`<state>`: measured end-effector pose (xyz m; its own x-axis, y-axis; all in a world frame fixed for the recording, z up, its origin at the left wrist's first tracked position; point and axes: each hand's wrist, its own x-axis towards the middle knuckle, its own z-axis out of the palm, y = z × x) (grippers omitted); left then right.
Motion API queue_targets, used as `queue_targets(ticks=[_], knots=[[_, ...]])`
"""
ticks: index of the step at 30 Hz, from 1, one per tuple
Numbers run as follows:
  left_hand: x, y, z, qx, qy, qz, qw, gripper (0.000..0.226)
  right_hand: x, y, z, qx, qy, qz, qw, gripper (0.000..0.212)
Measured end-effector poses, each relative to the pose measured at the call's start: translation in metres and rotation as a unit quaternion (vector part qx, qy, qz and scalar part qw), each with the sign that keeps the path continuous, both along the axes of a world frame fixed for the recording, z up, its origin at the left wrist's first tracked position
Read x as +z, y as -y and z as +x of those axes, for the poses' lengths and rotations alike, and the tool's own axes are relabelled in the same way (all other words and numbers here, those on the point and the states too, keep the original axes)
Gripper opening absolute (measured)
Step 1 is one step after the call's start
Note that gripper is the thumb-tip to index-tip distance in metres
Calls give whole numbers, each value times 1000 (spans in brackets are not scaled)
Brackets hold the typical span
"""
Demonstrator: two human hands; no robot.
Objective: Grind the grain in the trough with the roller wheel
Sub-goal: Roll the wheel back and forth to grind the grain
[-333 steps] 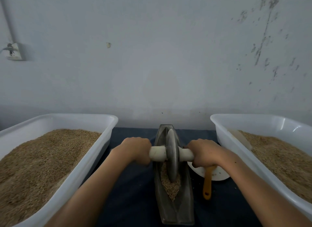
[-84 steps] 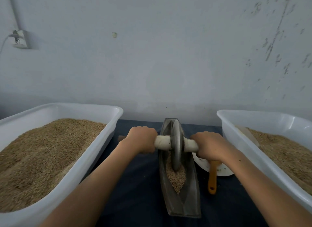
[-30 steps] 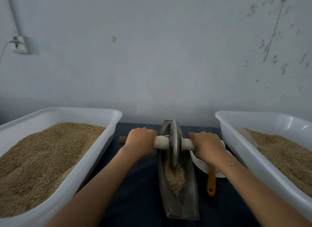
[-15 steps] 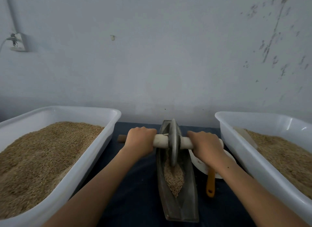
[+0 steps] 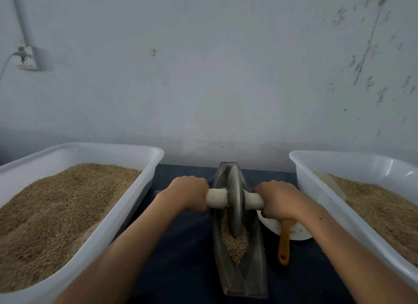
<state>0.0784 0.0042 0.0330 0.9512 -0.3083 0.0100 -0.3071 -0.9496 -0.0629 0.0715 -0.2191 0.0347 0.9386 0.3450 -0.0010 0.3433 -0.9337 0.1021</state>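
Observation:
A narrow boat-shaped metal trough (image 5: 253, 279) lies lengthwise on the dark cloth in the middle. A grey metal roller wheel (image 5: 235, 202) stands upright in it on a pale crossbar handle (image 5: 216, 198). Brown grain (image 5: 235, 243) is heaped in the trough just in front of the wheel's lower edge. My left hand (image 5: 187, 194) is closed around the handle's left end, and my right hand (image 5: 279, 200) is closed around its right end. The trough's far end shows behind the wheel; its floor under the wheel is hidden.
A large white tub (image 5: 126, 215) heaped with grain flanks the trough on the left, and a second white tub (image 5: 316, 190) with grain stands on the right. A white plate (image 5: 298, 232) and an orange-handled tool (image 5: 283, 247) lie right of the trough. A wall rises just behind.
Over the last second the wheel and both hands have rolled a little back toward me along the trough, onto the grain heap. The grips are unchanged.

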Motion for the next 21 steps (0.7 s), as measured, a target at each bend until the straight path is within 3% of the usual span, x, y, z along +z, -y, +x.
queue_targets(ticks=[5,9,12,14,18,21], knots=[[-9,3,4,-2,148,-11,989,28,-13,-1,4,-14,127,23,991,17],[-14,2,6,8,174,-41,984,25,-22,-4,8,-20,215,42,976,25],[-12,-1,6,-5,136,-34,990,28,-18,-4,6,-16,191,32,981,22],[-8,-2,6,-11,90,-14,996,31,-11,-2,4,-9,136,21,990,17],[-1,-1,4,-4,-12,-6,1000,35,-1,0,0,-3,15,-6,1000,28],[-2,-1,3,-7,-15,-1,1000,36,1,1,0,1,-3,-8,1000,30]])
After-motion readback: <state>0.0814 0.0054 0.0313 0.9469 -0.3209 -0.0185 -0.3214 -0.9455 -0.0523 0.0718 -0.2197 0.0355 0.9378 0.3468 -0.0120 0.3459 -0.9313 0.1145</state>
